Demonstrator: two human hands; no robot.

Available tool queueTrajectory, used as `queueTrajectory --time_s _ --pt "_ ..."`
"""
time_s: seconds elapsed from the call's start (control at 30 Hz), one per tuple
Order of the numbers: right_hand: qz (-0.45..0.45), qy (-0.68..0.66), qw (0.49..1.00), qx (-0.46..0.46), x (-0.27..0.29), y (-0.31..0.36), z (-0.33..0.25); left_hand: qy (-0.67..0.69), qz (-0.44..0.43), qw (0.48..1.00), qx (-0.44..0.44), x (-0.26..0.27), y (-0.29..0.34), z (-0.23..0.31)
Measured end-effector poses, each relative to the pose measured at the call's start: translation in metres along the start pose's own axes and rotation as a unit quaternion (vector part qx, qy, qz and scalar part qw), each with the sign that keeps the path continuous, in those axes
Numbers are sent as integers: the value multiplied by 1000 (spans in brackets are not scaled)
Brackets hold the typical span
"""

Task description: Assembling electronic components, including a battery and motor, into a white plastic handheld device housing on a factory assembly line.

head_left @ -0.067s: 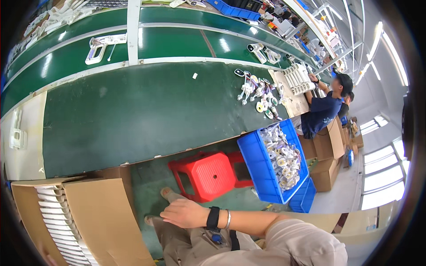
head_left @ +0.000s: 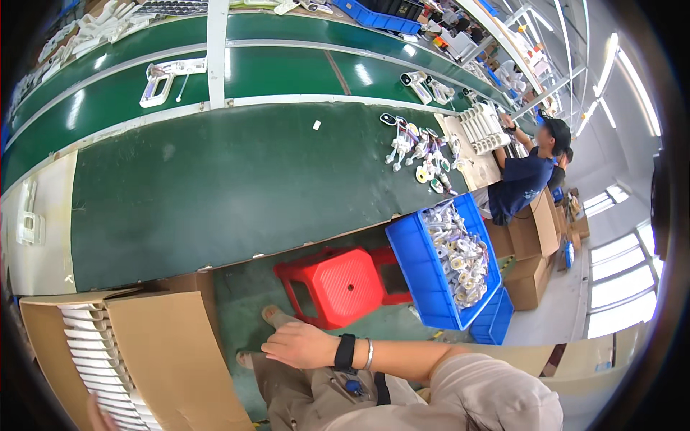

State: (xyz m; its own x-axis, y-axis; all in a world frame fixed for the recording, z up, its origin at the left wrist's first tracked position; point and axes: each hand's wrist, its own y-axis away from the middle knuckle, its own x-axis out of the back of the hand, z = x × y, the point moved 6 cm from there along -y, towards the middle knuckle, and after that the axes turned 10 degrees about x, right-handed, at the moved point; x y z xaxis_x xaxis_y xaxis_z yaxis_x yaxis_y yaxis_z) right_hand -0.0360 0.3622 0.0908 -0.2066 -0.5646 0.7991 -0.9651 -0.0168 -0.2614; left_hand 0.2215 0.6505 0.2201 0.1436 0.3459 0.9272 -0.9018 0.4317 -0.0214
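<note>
Our left hand [head_left: 99, 416] is at the white parts [head_left: 100, 363] stacked between the carton's [head_left: 172, 355] side edges; our right hand [head_left: 300, 345] is well apart. We cannot tell either grip; a light touch should keep the row even.

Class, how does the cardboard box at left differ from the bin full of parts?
The cardboard box is brown; the parts bin is blue. The box holds white pieces neatly stacked; the bin holds jumbled small parts. The left hand is at the box, not the bin. Both are open.
</note>
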Motion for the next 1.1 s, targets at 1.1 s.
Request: queueTrajectory --time_s 1.1 --pt "-152 29 987 30 -110 -62 -60 32 -259 940 220 -175 114 -291"
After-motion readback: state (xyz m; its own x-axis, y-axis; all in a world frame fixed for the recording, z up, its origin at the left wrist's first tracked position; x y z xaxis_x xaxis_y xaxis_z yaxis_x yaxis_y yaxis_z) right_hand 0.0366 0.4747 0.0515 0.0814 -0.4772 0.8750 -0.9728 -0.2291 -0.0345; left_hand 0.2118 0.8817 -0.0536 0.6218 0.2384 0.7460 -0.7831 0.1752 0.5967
